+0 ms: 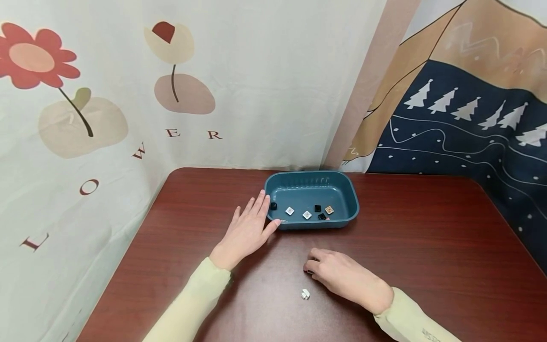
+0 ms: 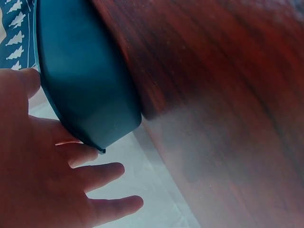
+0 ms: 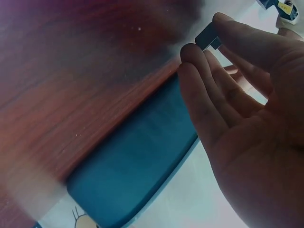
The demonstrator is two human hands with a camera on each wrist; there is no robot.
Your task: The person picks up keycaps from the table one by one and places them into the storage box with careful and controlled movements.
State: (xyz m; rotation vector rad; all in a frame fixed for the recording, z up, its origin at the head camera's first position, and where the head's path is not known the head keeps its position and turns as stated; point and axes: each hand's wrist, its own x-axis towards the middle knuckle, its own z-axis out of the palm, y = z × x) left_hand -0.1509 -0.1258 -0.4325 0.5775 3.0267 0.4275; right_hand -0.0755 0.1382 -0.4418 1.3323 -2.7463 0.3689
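A blue-teal rectangular tray (image 1: 314,225) stands on the table, holding several small square pieces in black, white and tan, such as a white piece (image 1: 289,211). My left hand (image 1: 245,232) touches the tray's left end, with its fingers straight and spread and the thumb by the front rim. In front of the tray, my right hand (image 1: 342,275) pinches a small dark block (image 3: 207,36) between thumb and fingertips, just above the tabletop. Its exact kind is unclear. A small white piece (image 1: 305,294) lies on the table, left of and nearer than the right hand.
The reddish-brown wooden table (image 1: 427,228) extends to both sides of the tray. Behind it hangs a pale curtain (image 1: 265,85) with flowers and letters. A navy and tan cloth (image 1: 453,128) with white trees hangs at the right.
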